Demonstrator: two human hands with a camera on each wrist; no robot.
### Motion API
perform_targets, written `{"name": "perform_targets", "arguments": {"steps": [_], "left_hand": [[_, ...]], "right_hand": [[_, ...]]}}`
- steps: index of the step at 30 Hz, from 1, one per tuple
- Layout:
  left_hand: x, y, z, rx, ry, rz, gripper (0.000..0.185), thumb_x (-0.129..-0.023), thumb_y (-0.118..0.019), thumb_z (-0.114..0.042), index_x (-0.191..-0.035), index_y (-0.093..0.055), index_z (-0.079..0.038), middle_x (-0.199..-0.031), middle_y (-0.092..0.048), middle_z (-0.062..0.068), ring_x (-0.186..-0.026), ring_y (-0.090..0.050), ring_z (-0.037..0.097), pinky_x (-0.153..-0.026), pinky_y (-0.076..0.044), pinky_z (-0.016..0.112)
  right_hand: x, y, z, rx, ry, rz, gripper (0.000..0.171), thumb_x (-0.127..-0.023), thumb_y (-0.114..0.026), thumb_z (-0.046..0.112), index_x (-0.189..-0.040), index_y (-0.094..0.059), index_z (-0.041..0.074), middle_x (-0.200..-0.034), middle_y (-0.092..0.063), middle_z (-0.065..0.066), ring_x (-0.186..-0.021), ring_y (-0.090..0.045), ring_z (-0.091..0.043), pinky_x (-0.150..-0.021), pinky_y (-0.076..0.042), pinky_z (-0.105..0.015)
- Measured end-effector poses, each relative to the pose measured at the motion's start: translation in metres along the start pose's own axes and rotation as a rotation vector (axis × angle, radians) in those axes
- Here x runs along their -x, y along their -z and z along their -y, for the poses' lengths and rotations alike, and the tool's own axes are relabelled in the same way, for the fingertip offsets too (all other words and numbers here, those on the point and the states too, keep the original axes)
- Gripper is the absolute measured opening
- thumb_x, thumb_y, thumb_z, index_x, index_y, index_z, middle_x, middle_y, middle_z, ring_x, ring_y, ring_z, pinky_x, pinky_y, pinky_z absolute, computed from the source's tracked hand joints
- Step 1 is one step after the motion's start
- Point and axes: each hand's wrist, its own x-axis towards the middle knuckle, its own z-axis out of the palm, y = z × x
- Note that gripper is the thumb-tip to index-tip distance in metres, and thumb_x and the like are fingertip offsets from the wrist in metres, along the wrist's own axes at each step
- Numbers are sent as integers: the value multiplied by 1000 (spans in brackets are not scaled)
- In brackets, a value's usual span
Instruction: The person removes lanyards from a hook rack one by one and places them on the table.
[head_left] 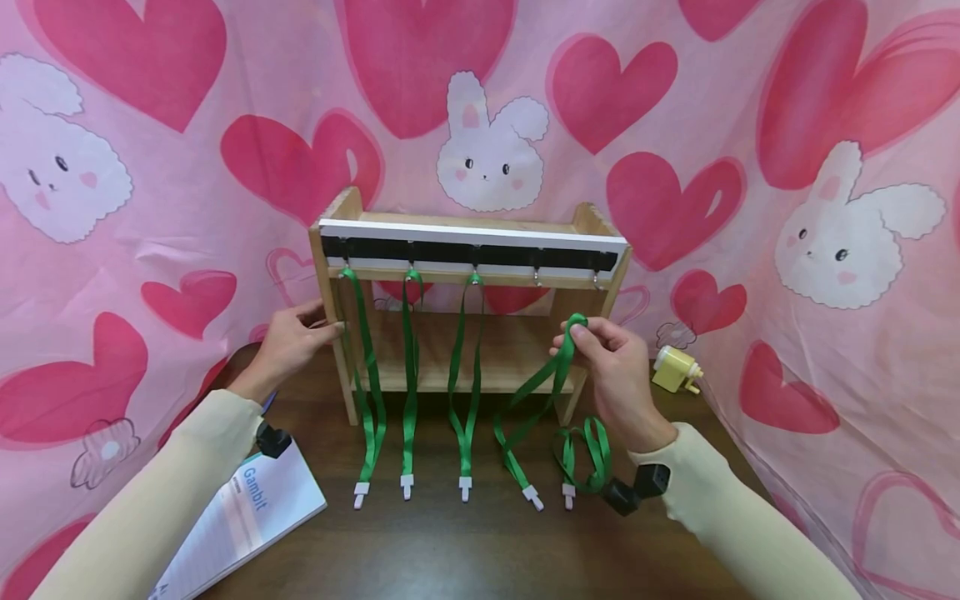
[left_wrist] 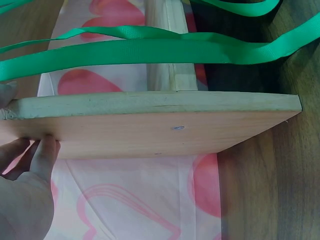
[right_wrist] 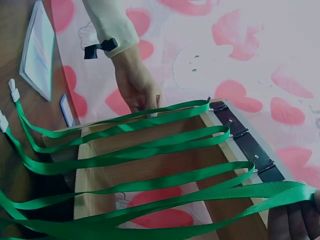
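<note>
A small wooden rack [head_left: 457, 382] stands on the table, with a black strip [head_left: 442, 252] of several metal hooks along its top front. Three green lanyards [head_left: 369, 358] hang by their loops from the left hooks, white clips [head_left: 465, 488] downward. The two right hooks [head_left: 537, 277] hold no lanyard. My left hand [head_left: 288, 346] grips the rack's left side panel [left_wrist: 150, 132], thumb at the front edge and fingers on the outer face. My right hand [head_left: 621, 379] pinches a fourth lanyard [head_left: 534, 380] near its loop top, below the right hooks; its clip [head_left: 533, 497] hangs low.
Another green lanyard [head_left: 600, 454] lies coiled on the table beneath my right hand. A yellow crank device [head_left: 677, 369] stands at the far right. A booklet [head_left: 281, 492] lies at front left, under my left forearm. A pink heart-and-rabbit cloth [head_left: 412, 167] encloses the table's back and sides.
</note>
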Motion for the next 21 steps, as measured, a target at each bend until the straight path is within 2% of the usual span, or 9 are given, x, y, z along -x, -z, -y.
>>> {"name": "perform_targets", "arguments": {"steps": [4,6,10,18,21], "left_hand": [[-1,0,1,-2,5,6,64,-96,-70,-26,-152,-45,-6,-146,-55,27,-130,-58,46,-97,-51,41],[-1,0,1,-5,10,6,64,-96,-70,-26,-153,-45,-7,-146,-55,26,-131,-58,46,-97,-51,43],[0,0,0,-4,21,1,64,-96,-69,-27,-153,-45,-7,-146,-56,26,-130,-58,46,-97,-51,43],[1,0,-2,-14,19,-7,64,-96,-70,-28,-152,-46,-6,-145,-56,27,-129,-59,46,-97,-51,43],[1,0,-2,-22,8,-6,63,-96,-70,-28,-151,-47,-6,-143,-58,27,-128,-60,46,-96,-52,41]], "right_hand": [[10,6,1,40,-45,30,13,-101,-62,15,-101,-71,5,-85,-77,4,-79,-76,-13,-83,-63,-29],[16,8,2,53,-64,52,12,-101,-62,14,-98,-73,12,-86,-77,4,-79,-76,-12,-82,-63,-28],[26,12,-1,70,-104,115,13,-102,-60,12,-99,-73,10,-85,-76,4,-77,-75,-12,-81,-63,-28],[36,24,-21,133,-215,249,14,-102,-60,14,-95,-72,11,-86,-75,6,-78,-74,-9,-79,-63,-30],[37,29,-29,142,-276,280,15,-103,-59,15,-94,-71,15,-85,-74,6,-78,-74,-9,-79,-63,-30]]}}
